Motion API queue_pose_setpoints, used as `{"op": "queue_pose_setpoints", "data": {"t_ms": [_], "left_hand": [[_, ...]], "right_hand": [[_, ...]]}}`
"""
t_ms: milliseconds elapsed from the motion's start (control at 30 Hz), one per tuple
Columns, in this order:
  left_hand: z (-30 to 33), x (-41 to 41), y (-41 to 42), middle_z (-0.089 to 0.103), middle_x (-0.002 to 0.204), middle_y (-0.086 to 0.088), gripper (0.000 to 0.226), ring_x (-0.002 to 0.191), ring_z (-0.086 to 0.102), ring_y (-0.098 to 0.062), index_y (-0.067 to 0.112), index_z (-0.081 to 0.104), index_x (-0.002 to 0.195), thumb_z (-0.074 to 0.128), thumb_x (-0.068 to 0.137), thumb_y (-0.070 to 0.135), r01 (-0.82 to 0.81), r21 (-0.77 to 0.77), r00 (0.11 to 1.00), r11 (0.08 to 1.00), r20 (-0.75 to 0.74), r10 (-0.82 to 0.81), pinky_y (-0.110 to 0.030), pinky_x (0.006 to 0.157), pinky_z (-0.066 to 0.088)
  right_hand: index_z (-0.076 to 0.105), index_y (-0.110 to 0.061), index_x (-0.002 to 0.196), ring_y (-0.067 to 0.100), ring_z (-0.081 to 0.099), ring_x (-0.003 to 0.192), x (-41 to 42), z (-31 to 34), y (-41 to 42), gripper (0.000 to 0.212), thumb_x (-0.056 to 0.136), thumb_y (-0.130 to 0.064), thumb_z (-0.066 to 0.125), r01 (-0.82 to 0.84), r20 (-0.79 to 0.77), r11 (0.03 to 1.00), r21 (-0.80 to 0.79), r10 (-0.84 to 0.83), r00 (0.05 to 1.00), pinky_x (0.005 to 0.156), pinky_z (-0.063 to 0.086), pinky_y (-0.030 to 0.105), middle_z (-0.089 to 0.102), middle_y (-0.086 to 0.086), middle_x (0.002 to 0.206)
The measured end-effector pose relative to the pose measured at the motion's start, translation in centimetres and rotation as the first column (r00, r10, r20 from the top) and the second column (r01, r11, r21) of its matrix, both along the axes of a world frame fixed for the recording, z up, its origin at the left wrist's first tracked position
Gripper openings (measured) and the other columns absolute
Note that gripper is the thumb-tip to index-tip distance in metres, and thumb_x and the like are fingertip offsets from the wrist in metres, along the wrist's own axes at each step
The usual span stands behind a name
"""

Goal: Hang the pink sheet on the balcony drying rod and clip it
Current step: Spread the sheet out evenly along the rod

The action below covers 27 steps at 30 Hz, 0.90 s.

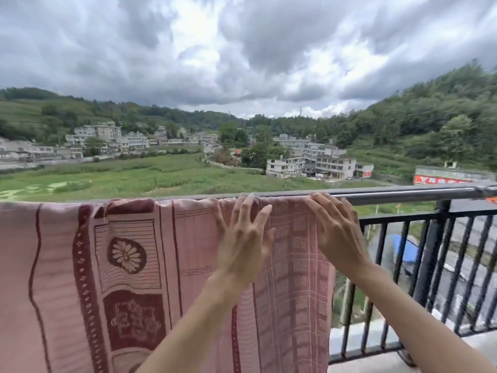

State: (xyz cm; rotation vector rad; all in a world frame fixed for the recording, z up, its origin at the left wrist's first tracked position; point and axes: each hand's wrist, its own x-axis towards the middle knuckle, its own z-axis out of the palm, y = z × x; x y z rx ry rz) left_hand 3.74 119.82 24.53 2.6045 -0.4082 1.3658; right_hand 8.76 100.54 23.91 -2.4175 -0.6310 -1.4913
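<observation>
The pink sheet (129, 265), patterned with dark red flowers and stripes, hangs draped over the grey drying rod (390, 196) from the left edge of view to about the middle. My left hand (242, 238) lies with spread, straight fingers on the sheet just below the rod. My right hand (336, 230) rests with straight fingers on the sheet's right edge, its fingertips touching the top of the rod. No clip is in view.
A black metal balcony railing (435, 265) with vertical bars runs below the bare right part of the rod. Beyond it lie a road, green fields, houses and wooded hills. The concrete balcony floor (403, 359) shows at lower right.
</observation>
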Motion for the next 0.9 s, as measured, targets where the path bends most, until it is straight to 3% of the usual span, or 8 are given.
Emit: {"op": "queue_pose_setpoints", "data": {"t_ms": [100,200,400,533,667,767,833,900], "left_hand": [[0.2,1.9,-4.5,0.057,0.125,-0.004,0.037,0.122,0.05,-0.026,0.024,0.061,0.113,0.056,0.078,0.035,0.034,-0.047,0.999,0.998,0.028,-0.032,-0.067,0.105,0.006],[0.5,3.8,-7.5,0.058,0.113,-0.001,0.031,0.11,0.052,-0.021,0.023,0.061,0.108,0.062,0.08,0.036,0.028,-0.107,0.998,0.994,0.061,-0.022,-0.062,0.106,0.009],[0.7,6.3,-9.8,0.063,0.096,0.006,0.024,0.096,0.058,-0.019,0.03,0.058,0.097,0.043,0.085,0.043,-0.052,-0.242,0.987,0.969,0.134,0.087,-0.042,0.106,0.003],[1.2,7.0,-12.8,0.064,0.091,0.01,0.019,0.092,0.057,-0.013,0.027,0.059,0.085,0.044,0.084,0.039,-0.045,-0.385,0.983,0.922,0.148,0.109,-0.043,0.109,0.003],[1.1,7.8,-17.4,0.06,0.092,0.012,0.022,0.09,0.056,-0.01,0.023,0.06,0.087,0.045,0.084,0.038,0.007,-0.392,0.983,0.92,0.169,0.065,-0.032,0.107,0.004],[0.6,7.5,-19.6,0.055,0.091,0.012,0.047,0.089,0.051,-0.007,0.019,0.06,0.092,0.038,0.086,0.06,0.039,-0.403,0.982,0.914,0.184,0.039,-0.045,0.11,0.013],[0.6,6.9,-20.9,0.058,0.092,0.005,0.065,0.093,0.053,-0.015,0.015,0.059,0.1,0.031,0.081,0.07,-0.068,-0.371,0.985,0.926,0.123,0.121,-0.057,0.107,0.024],[0.7,6.4,-22.9,0.062,0.097,-0.003,0.067,0.097,0.058,-0.024,0.011,0.055,0.109,0.04,0.079,0.068,-0.23,-0.303,0.964,0.925,0.06,0.26,-0.06,0.102,0.033]], "right_hand": [[0.048,-0.015,0.129,0.024,0.048,0.121,1.2,0.7,-3.9,0.051,0.081,-0.001,0.061,0.008,-0.013,0.989,-0.149,-0.01,1.0,0.101,0.036,0.049,0.057,0.007,0.13],[0.052,-0.013,0.126,0.024,0.054,0.107,2.7,2.7,-6.1,0.051,0.078,-0.002,0.066,-0.073,-0.08,0.971,-0.229,0.056,0.995,0.088,0.046,0.047,0.061,0.005,0.121],[0.045,-0.019,0.135,0.024,0.053,0.118,5.4,4.5,-11.0,0.065,0.076,0.008,0.056,-0.313,-0.298,0.899,-0.305,0.222,0.928,0.095,0.043,0.044,0.056,0.001,0.132],[0.055,-0.024,0.127,0.016,0.062,0.103,7.0,5.9,-13.3,0.048,0.082,-0.009,0.065,-0.438,-0.403,0.886,-0.154,0.349,0.846,0.085,0.051,0.037,0.065,-0.001,0.119],[0.068,-0.022,0.11,0.01,0.067,0.083,7.7,6.3,-13.3,0.03,0.08,-0.028,0.069,-0.498,-0.383,0.866,0.029,0.47,0.795,0.075,0.053,0.029,0.073,-0.002,0.101],[0.074,-0.012,0.097,0.01,0.068,0.077,8.4,7.0,-13.7,0.02,0.082,-0.024,0.067,-0.602,-0.37,0.77,0.213,0.634,0.679,0.072,0.055,0.027,0.074,0.002,0.094],[0.074,-0.006,0.093,0.013,0.067,0.075,8.6,7.6,-14.4,0.017,0.084,-0.018,0.065,-0.638,-0.387,0.71,0.297,0.7,0.6,0.069,0.054,0.023,0.074,0.006,0.089],[0.072,-0.003,0.09,0.017,0.065,0.076,8.7,7.9,-15.6,0.017,0.088,-0.016,0.061,-0.661,-0.428,0.677,0.325,0.728,0.536,0.067,0.051,0.025,0.072,0.005,0.085]]}}
